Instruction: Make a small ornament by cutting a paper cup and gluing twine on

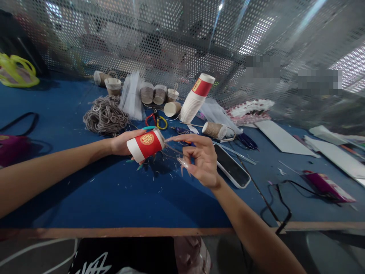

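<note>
My left hand (121, 143) is wrapped round a red and white paper cup (142, 149), tilted on its side with its base toward my right hand. A thin brown-grey yarn strand (172, 148) runs from the base of the cup to my right hand (201, 158). The fingers of that hand are bent and pinch the strand, with the index finger reaching toward the cup. Small thread scraps lie on the blue table (114, 201) below. Behind my left hand rests a tangled heap of grey yarn (105, 116).
A leaning stack of paper cups (194, 102) stands behind, near several yarn-wrapped cups (146, 93). Small scissors (162, 122) with red and yellow handles lie in front of them. A phone (232, 165) is right of my right hand. Perforated metal (171, 42) closes off the back.
</note>
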Demonstrator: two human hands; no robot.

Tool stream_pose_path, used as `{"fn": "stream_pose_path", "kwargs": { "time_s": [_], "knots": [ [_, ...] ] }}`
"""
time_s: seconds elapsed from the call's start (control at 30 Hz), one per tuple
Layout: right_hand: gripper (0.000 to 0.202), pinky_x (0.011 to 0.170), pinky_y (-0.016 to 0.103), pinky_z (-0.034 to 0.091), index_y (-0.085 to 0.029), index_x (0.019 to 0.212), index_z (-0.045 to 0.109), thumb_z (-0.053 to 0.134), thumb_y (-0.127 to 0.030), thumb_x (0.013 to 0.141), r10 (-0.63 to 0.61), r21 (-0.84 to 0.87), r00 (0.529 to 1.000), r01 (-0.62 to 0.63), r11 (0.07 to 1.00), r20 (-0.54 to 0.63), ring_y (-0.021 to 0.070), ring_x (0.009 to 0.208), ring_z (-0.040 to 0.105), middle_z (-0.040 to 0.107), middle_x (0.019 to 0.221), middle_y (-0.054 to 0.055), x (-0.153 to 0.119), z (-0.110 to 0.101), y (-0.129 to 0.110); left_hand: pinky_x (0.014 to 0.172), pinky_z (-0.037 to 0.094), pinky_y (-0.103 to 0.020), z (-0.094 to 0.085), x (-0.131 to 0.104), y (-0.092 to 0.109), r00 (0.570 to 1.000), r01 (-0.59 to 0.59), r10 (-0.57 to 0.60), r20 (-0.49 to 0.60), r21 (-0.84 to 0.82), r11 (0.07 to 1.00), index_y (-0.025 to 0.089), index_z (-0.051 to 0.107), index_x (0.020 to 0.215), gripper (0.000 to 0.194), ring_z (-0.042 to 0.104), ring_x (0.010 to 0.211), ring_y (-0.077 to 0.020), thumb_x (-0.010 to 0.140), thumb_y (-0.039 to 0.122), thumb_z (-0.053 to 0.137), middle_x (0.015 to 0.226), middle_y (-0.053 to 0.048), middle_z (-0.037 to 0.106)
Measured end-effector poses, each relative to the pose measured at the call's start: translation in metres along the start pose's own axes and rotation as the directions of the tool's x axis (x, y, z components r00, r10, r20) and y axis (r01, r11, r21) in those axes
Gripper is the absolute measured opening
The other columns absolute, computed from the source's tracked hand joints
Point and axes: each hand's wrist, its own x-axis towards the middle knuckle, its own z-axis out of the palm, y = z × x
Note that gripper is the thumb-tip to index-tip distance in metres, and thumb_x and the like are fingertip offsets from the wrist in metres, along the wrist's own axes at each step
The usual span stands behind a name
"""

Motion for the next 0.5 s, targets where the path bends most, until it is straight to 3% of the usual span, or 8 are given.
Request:
{"fn": "stream_pose_path", "kwargs": {
  "time_s": [0.1,0.27,0.5],
  "knots": [
    [0.047,0.039,0.023,0.037,-0.033,0.127,0.05,0.06,-0.017,0.084,0.038,-0.027,0.999,-0.038,0.999,0.007,0.0018,0.044,0.035,0.061,0.134,0.004,-0.0001,0.0006,-0.0002,0.048,0.05,-0.024,-0.0007,0.0001,-0.0001,1.0,-0.01,0.01,0.003,0.004,1.0,0.01,0.058,0.126,0.073,0.072,0.066,-0.0222,0.081,0.068,0.058,0.099,-0.017,0.074],
    [0.041,0.038,0.025,0.038,-0.032,0.124,0.053,0.059,-0.019,0.086,0.052,-0.093,0.999,-0.05,0.994,0.013,0.0045,0.045,0.042,0.067,0.127,0.004,0.0006,0.0001,-0.0001,0.046,0.048,-0.023,0.0006,0.0007,0.0001,1.0,-0.009,0.009,-0.015,0.005,1.0,0.008,0.063,0.115,0.068,0.07,0.062,-0.0205,0.082,0.067,0.057,0.093,-0.016,0.075],
    [0.04,0.038,0.025,0.04,-0.031,0.124,0.054,0.06,-0.02,0.086,0.054,-0.062,0.999,-0.054,0.997,0.001,0.0041,0.045,0.043,0.068,0.124,0.004,0.0,-0.0002,0.0011,0.048,0.049,-0.024,-0.0031,0.0003,0.0003,1.0,0.015,-0.015,0.01,-0.014,1.0,0.007,0.062,0.119,0.068,0.07,0.064,-0.021,0.085,0.066,0.053,0.097,-0.017,0.074]
  ]
}}
